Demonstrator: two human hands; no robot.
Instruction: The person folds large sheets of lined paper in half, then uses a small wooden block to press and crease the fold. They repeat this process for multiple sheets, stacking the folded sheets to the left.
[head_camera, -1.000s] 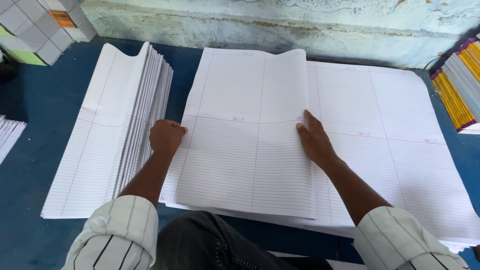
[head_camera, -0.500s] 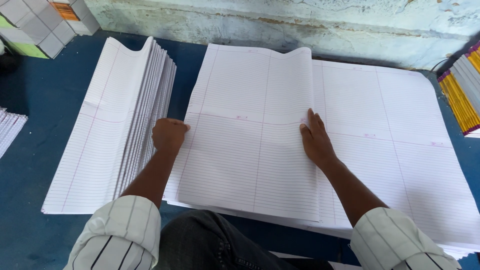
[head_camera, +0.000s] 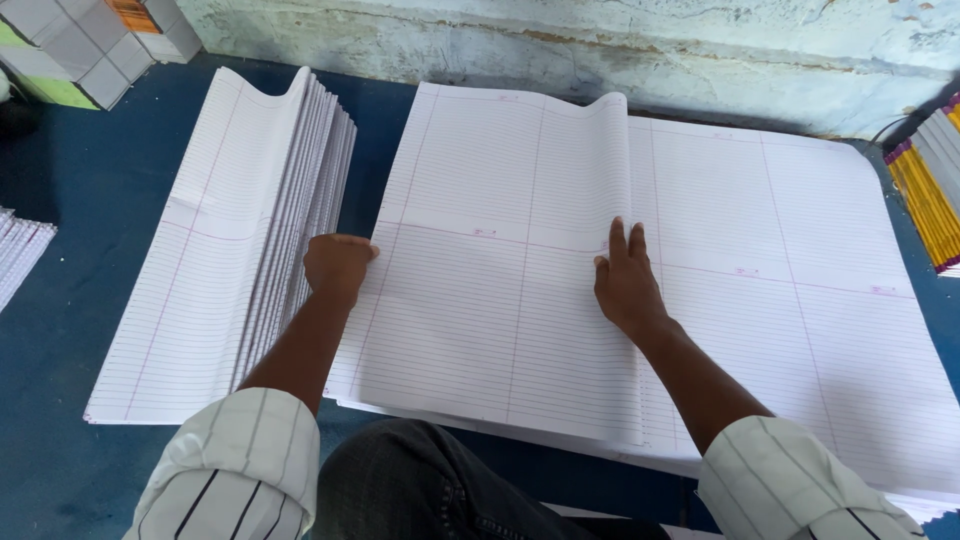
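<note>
Folding step under way: folded ruled sheet (head_camera: 500, 270) lay atop flat stack (head_camera: 800, 300) on blue surface (head_camera: 90, 250). Left hand (head_camera: 338, 266) curled at fold edge, right hand (head_camera: 627, 285) flat, pressing free edge. Next move probably called for creasing, then shifting onto folded pile (head_camera: 240, 240).

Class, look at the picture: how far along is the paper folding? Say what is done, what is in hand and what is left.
Done: a stack of folded sheets lies on the left of the blue table. In hand: the top sheet is folded over, the left hand at its left edge and the right hand pressing its fold. Left: the flat pile underneath looks thick, so many sheets probably remain.
</note>
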